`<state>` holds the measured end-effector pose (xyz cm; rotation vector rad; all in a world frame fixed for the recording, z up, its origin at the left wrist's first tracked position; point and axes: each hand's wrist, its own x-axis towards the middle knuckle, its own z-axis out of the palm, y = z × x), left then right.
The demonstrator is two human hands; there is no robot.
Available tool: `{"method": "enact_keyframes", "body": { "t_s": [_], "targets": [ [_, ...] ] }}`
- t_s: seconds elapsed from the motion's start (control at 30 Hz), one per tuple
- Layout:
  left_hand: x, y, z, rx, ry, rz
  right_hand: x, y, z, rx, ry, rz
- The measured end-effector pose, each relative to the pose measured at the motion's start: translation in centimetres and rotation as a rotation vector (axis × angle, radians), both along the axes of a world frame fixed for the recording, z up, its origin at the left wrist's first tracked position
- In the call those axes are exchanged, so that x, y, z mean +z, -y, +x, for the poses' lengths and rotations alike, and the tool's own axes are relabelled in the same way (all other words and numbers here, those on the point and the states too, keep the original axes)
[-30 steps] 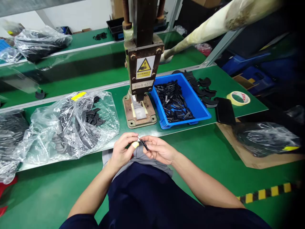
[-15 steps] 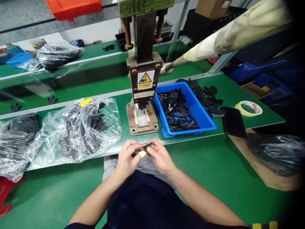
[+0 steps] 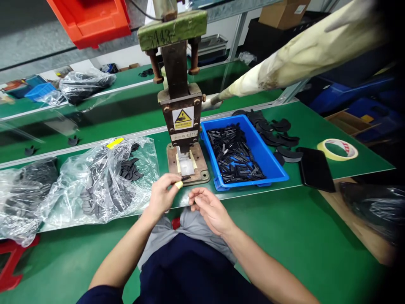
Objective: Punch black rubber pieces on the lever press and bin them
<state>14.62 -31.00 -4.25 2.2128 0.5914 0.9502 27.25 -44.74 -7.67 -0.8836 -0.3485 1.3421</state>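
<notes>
My left hand (image 3: 163, 195), with a yellow cover on the thumb tip, pinches a small thin black plastic piece (image 3: 186, 177) at the front edge of the press base (image 3: 202, 162). Above the base stands the ram of a hand press (image 3: 180, 101) bearing a yellow warning label. A pale block (image 3: 186, 165) sits on the base under the ram. Just right of my left hand, my right hand (image 3: 210, 209) hovers over the table edge. Its fingers are loosely curled and apart, with nothing visible in them.
Right of the press, a blue bin (image 3: 268, 162) contains many thin black pieces. Curved black parts (image 3: 289, 154), a tape roll (image 3: 338, 149) and a black flat object (image 3: 316, 169) lie beyond. Left lies a clear bag (image 3: 104, 185) of curved parts. A wrapped lever (image 3: 284, 63) slants overhead.
My left hand has carried the small black piece forward to the press base. My right hand has come off the piece and moved apart from the left. The view has shifted slightly.
</notes>
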Motion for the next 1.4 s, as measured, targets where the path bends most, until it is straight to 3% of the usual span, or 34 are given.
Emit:
{"method": "enact_keyframes", "body": {
  "t_s": [0.17, 0.27, 0.5, 0.63, 0.73, 0.83, 0.9, 1.0, 1.07, 1.17, 1.27, 1.33, 1.4],
  "targets": [
    [-0.6, -6.3, 2.8, 0.072, -0.139, 0.103, 0.6, 1.1, 0.7, 0.104, 0.034, -0.002],
    [-1.2, -8.5, 3.9, 0.063, -0.255, 0.187, 0.6, 1.8, 1.0, 0.127, 0.048, -0.007],
    [-1.6, -9.5, 4.5, -0.055, -0.403, 0.293, 0.7, 2.5, 2.1, 0.091, 0.125, 0.023],
    [-1.3, -9.6, 4.6, -0.134, -0.458, 0.320, 1.8, 2.5, 4.4, 0.069, 0.228, 0.073],
    [-1.7, -9.4, 4.3, -0.140, -0.399, 0.317, 5.3, 1.3, 7.6, -0.122, 0.479, 0.184],
    [-2.6, -9.1, 3.9, -0.101, -0.341, 0.299, 12.0, -1.0, 10.0, -0.568, 0.737, 0.478],
    [-3.2, -9.0, 3.8, -0.081, -0.316, 0.287, 17.1, -2.6, 10.4, -0.728, 0.772, 0.681],
    [-3.8, -8.8, 3.8, -0.066, -0.277, 0.271, 23.0, -4.4, 9.8, -0.638, 0.899, 0.689],
    [-4.0, -8.8, 3.8, -0.060, -0.250, 0.259, 24.5, -5.0, 9.5, -0.587, 0.984, 0.701],
    [-4.2, -8.7, 3.9, -0.050, -0.224, 0.238, 22.8, -5.6, 9.2, -0.586, 1.082, 0.807],
    [-4.4, -8.7, 3.9, -0.043, -0.207, 0.220, 17.7, -5.9, 8.6, -0.814, 1.213, 0.999],
    [-4.6, -8.6, 3.9, -0.032, -0.197, 0.212, 13.8, -5.8, 7.8, -1.022, 1.278, 1.010],
    [-4.8, -8.4, 3.9, -0.027, -0.192, 0.203, 10.9, -5.7, 7.1, -1.066, 1.298, 0.943]
  ]
}}
